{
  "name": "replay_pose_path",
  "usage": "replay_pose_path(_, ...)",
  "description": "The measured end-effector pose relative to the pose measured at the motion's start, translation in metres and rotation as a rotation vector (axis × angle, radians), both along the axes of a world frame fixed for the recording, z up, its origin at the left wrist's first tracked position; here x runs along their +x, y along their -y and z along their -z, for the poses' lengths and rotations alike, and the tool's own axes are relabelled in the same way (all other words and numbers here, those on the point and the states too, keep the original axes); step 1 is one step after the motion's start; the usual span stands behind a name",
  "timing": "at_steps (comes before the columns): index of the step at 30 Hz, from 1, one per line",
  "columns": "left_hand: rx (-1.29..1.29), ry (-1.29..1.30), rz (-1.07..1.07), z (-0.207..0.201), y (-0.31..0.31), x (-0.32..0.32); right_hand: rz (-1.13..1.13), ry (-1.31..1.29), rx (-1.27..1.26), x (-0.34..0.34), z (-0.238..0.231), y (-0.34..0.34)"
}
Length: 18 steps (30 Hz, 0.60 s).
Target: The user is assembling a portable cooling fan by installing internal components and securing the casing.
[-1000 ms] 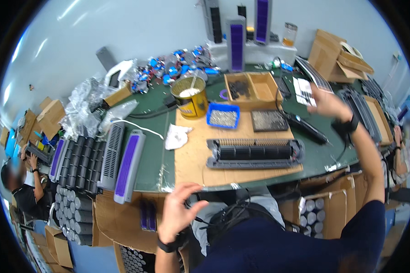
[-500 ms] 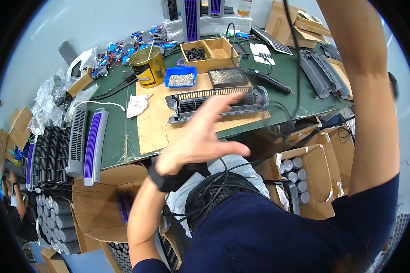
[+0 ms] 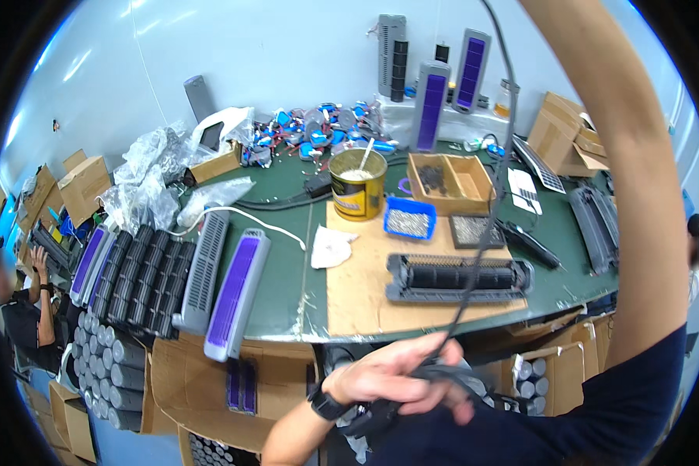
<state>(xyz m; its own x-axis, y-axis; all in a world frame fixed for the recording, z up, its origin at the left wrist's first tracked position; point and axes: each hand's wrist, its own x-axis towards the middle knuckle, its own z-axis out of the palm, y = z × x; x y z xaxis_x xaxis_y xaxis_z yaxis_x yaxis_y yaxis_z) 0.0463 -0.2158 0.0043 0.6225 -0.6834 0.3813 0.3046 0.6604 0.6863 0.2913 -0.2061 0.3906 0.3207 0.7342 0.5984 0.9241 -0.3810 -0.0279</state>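
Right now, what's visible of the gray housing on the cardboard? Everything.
The gray housing is long, open-topped, plastic-looking, with a slotted far side and a black roller lengthwise inside. It lies crosswise on the cardboard sheet, right end near the sheet's edge. A black cable crosses in front; contact unclear. The left hand is apart.

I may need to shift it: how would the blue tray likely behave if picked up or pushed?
The blue tray is probably heavy for its size, holding many small metallic-looking pieces. Being open-topped, it could spill if tilted. Sitting flat on the cardboard sheet, it would likely slide, not roll.
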Motion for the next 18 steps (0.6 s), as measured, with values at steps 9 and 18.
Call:
replay_pose_path(9, -0.641, -0.455, -0.246, 0.028, -0.071, 0.026, 0.175, -0.613, -0.410, 0.265, 0.197, -0.185)
replay_pose_path(18, -0.741, -0.649, -0.328, 0.024, -0.115, 0.089, 0.165, -0.512, -0.442, 0.320, 0.326, -0.300)
